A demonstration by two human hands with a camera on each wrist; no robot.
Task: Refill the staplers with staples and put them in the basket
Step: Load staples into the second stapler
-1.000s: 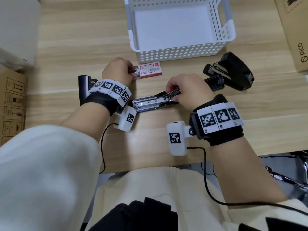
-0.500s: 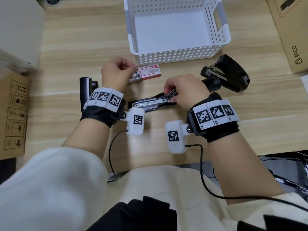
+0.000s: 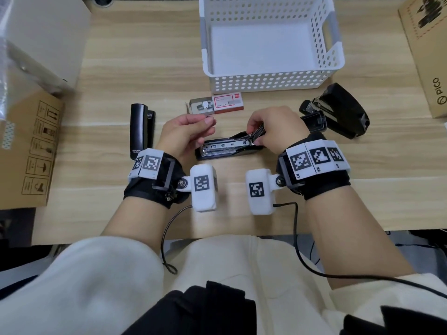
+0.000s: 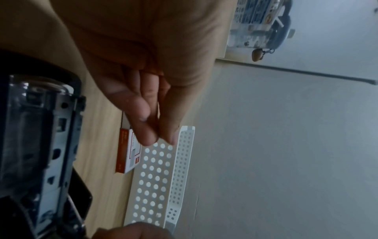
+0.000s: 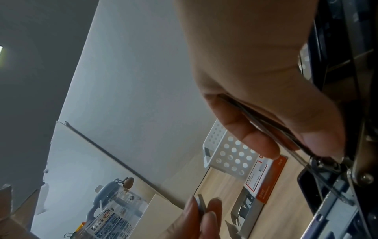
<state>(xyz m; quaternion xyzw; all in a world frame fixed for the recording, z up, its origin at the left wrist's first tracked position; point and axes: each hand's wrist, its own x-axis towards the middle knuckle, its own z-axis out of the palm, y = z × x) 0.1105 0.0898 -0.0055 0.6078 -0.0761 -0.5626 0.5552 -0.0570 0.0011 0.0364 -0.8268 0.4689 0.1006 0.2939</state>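
An open black stapler (image 3: 227,148) lies on the desk between my hands, its metal staple channel facing up. My right hand (image 3: 256,137) grips the stapler's raised metal spring arm (image 5: 266,126) and holds it lifted. My left hand (image 3: 208,122) pinches a thin strip of staples (image 5: 201,208) between thumb and fingers, just above the channel's left end. The red and white staple box (image 3: 217,105) sits open behind my hands. A white perforated basket (image 3: 271,78) stands beyond it with nothing inside.
A closed black stapler (image 3: 141,131) lies to the left of my left hand. Another black stapler (image 3: 338,114), partly open, lies right of my right hand. Cardboard boxes (image 3: 31,151) flank both desk sides. Wrist camera cables hang over the front edge.
My left hand has drawn back from the staple box with a strip of staples and now hovers over the open stapler. My right hand has kept hold of the spring arm.
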